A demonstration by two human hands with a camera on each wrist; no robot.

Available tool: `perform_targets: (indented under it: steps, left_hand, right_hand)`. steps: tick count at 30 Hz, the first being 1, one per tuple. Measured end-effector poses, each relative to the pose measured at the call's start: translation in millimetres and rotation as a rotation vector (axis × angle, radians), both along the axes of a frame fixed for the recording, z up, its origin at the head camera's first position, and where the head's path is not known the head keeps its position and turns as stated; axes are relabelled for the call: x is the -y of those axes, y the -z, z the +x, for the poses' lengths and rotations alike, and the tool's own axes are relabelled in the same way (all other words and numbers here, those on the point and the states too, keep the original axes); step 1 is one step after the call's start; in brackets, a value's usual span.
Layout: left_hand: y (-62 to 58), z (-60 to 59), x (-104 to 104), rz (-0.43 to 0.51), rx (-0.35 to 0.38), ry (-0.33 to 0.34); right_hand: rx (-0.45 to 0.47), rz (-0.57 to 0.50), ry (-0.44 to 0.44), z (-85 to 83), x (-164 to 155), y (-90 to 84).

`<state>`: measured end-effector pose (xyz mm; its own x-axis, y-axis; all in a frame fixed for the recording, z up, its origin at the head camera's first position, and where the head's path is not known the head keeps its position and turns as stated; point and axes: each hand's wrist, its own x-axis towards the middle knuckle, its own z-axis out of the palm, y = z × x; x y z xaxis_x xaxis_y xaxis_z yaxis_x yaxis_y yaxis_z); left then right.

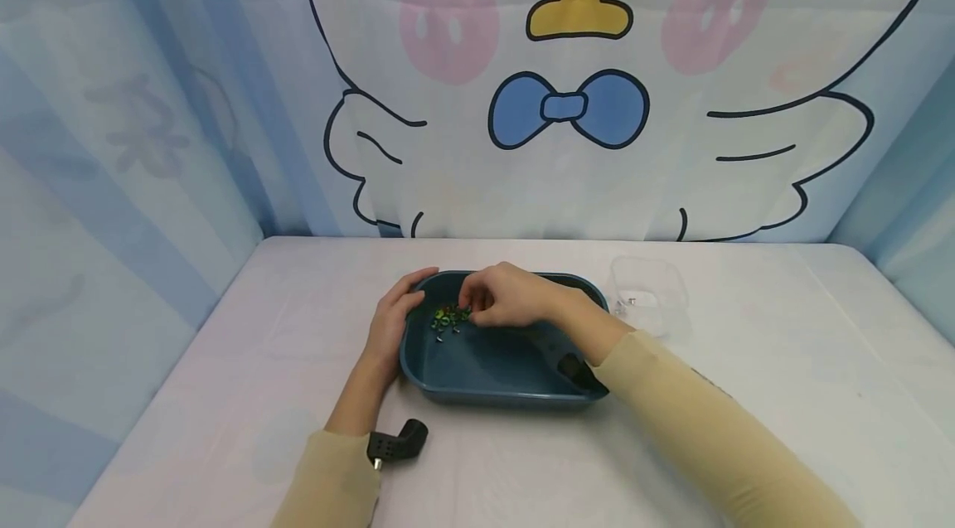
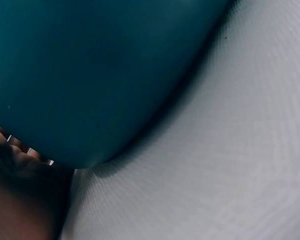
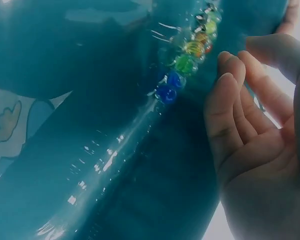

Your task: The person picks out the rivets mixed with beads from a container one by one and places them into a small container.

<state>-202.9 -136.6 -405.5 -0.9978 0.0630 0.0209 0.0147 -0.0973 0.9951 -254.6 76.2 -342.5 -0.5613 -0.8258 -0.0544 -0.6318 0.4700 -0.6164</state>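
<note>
Inside tray (image 1: 477, 370): beads (image 3: 185, 64), which I judge could scatter if nudged by right hand (image 1: 511, 296), part-curled, hold unclear; left hand (image 1: 388, 325) grips tray.

Your head view is bright and even with a soft shadow on the table (image 1: 619, 447) at lower right, your left wrist view dim and blurred at lower left, your right showing white glare streaking the tray (image 3: 140, 200).
</note>
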Motion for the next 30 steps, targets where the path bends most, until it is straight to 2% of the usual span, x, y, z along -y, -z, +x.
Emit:
perform_targets:
  steps: [8, 18, 26, 30]
  left_hand:
    - [0.2, 0.9, 1.1, 0.009, 0.004, 0.004]
    - [0.1, -0.1, 0.8, 0.007, 0.012, -0.001]
    - [0.1, 0.4, 0.4, 0.023, 0.004, 0.006]
    - [0.3, 0.7, 0.1, 0.021, 0.0, 0.006]
  right_hand:
    - [0.014, 0.08, -0.034, 1.2, 6.7, 5.2]
    - [0.04, 0.107, -0.046, 2.9, 11.3, 8.4]
    - [0.003, 0.15, -0.086, 3.8, 14.6, 11.3]
    - [0.002, 0.181, -0.078, 4.2, 14.5, 11.8]
